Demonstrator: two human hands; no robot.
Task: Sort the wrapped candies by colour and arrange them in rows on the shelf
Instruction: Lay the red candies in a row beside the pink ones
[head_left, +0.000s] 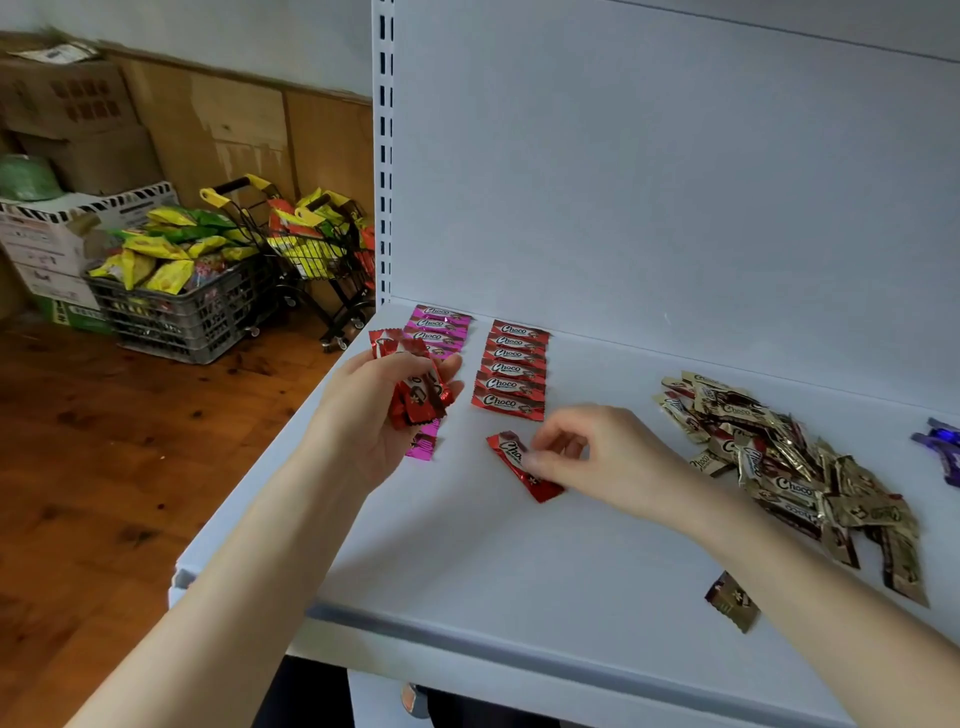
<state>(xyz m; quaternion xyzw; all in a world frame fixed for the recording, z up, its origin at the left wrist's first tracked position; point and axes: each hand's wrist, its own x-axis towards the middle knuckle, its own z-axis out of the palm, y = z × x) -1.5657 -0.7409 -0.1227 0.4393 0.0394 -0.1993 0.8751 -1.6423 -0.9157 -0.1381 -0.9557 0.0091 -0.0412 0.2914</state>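
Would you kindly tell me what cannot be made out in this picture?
In the head view:
Row of pink wrapped candies: near end hidden behind the left hand and the bunch of red wrapped candies it holds.
Purple wrapped candies: cut off by the right edge.
Right hand on the loose red wrapped candy: pinching or only touching, its curled fingers hide that.
Pile of gold wrapped candies: overlapping, uncountable.

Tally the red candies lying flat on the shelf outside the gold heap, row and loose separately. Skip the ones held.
Red candies in the row: 6
Loose red candy, pinched by the right hand: 1
Total: 7
The bunch gripped in the left hand overlaps too much to count.
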